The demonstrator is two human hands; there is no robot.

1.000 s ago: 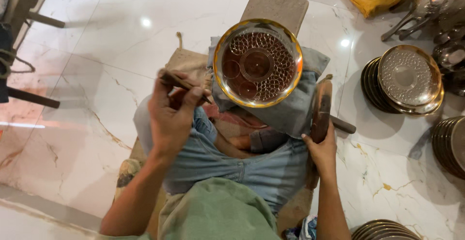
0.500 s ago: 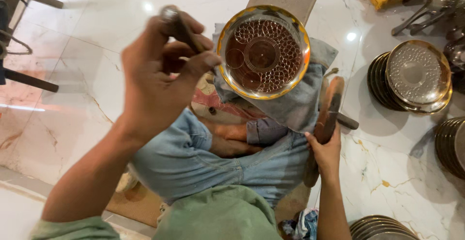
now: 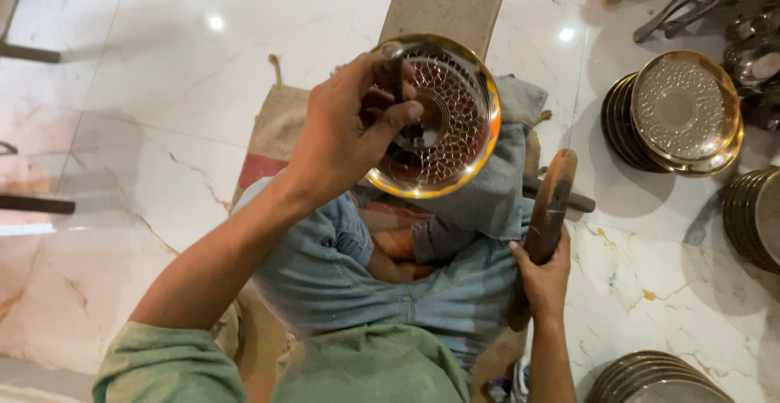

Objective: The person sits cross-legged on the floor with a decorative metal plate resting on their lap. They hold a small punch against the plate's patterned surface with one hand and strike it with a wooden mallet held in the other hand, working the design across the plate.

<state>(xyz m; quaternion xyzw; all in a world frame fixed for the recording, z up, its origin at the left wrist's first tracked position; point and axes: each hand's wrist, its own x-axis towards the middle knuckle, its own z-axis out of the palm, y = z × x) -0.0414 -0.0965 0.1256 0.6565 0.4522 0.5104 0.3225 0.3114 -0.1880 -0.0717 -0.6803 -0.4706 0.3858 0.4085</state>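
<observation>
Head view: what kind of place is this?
Likely a small metalware workshop, worked seated on a marble floor. Signs: stacks of embossed plates, the patterned brass plate under the left hand, and a wooden mallet in the right hand.

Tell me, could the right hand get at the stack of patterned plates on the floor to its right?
Probably not right away: the right hand is wrapped around a wooden mallet. The marble floor between it and the plate stack looks bare, so the path is free.
</observation>
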